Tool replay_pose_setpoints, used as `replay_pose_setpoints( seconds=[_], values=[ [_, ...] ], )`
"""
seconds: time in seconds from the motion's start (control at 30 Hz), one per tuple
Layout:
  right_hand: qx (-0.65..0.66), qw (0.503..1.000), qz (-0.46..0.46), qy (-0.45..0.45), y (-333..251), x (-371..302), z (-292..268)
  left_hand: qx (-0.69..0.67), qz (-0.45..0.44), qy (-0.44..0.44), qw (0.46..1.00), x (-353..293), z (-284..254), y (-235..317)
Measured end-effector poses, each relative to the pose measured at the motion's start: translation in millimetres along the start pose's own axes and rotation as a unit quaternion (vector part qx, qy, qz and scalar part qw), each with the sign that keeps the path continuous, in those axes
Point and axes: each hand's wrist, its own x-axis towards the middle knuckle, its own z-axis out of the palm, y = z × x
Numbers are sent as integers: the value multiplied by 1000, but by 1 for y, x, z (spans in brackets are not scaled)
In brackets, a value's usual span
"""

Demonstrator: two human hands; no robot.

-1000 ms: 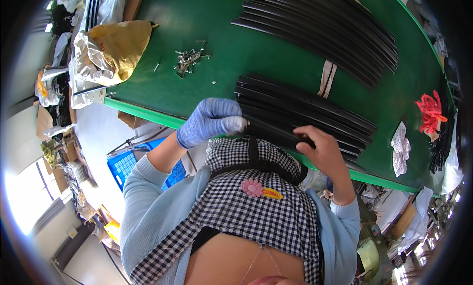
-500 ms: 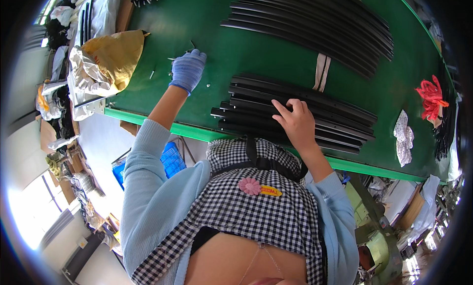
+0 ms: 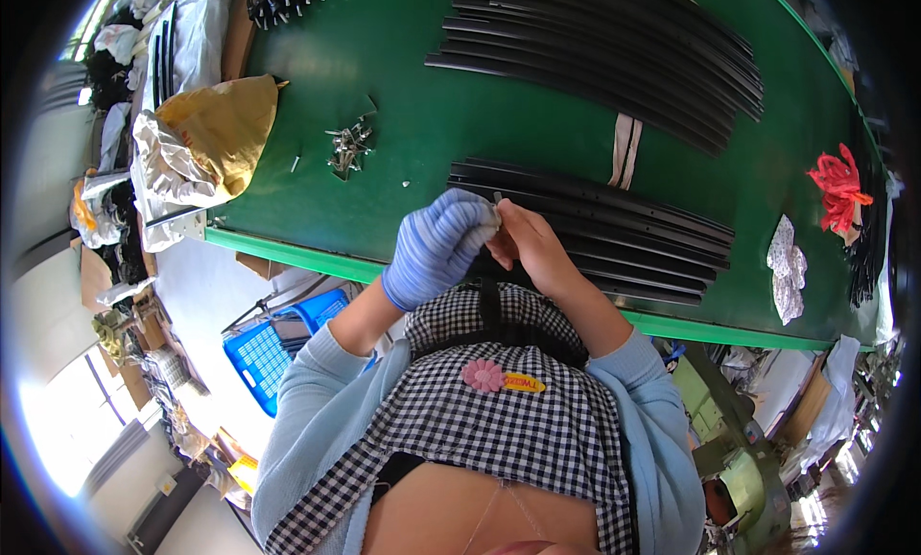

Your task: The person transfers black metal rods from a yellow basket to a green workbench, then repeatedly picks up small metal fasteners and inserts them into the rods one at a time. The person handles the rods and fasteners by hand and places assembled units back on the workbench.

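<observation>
Pinching a small pale piece (image 3: 498,199) at the fingertips: gloved left hand (image 3: 434,246) is clamped on it, bare right hand (image 3: 539,253) meets it there, fingertips together; can't tell how firmly the right grips. Piece is too small to identify, held over the left end of the near row of black tubes (image 3: 652,240). Containers: yellow sack (image 3: 240,123) slumps at the table's left edge, crumpled white material at its mouth, contents hidden. Blue plastic basket (image 3: 251,371) sits below table level, left side; dark strips show in or behind it, can't tell which. Surface: green-topped table (image 3: 537,125), far stack of black tubes (image 3: 595,61), pale strap (image 3: 624,152) between the two groups. Loose pile of metal fasteners (image 3: 348,150) left of the tubes, single pin (image 3: 295,163) just beside it. Right end: red cloth (image 3: 838,195), white patterned cloth (image 3: 785,267). Room: bright window (image 3: 77,401) lower left, green machine (image 3: 737,473) lower right.
</observation>
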Motion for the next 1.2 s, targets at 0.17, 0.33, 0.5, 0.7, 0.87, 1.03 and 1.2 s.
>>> replay_pose_setpoints(
  seconds=[0.17,0.33,0.5,0.7,0.87,1.03,1.2],
  values=[
    [-36,998,-40,13,-8,4,2,-76,-194,18,978,5,-2,18],
    [-204,973,-110,-13,-22,21,-14,-313,-280,71,905,4,3,-5],
    [-646,649,-313,253,-55,105,-75,-439,-351,162,811,10,-11,-12],
    [-781,503,-264,260,-58,148,-112,-464,-356,181,790,-7,-17,-23],
    [-773,537,-297,160,-53,131,-123,-461,-356,206,786,-15,-22,-20],
    [-690,605,-373,137,-94,49,-99,-490,-268,236,795,-22,-33,0],
    [-600,631,-476,124,-116,-15,-111,-523,-142,221,811,-3,-36,25]
  ],
)
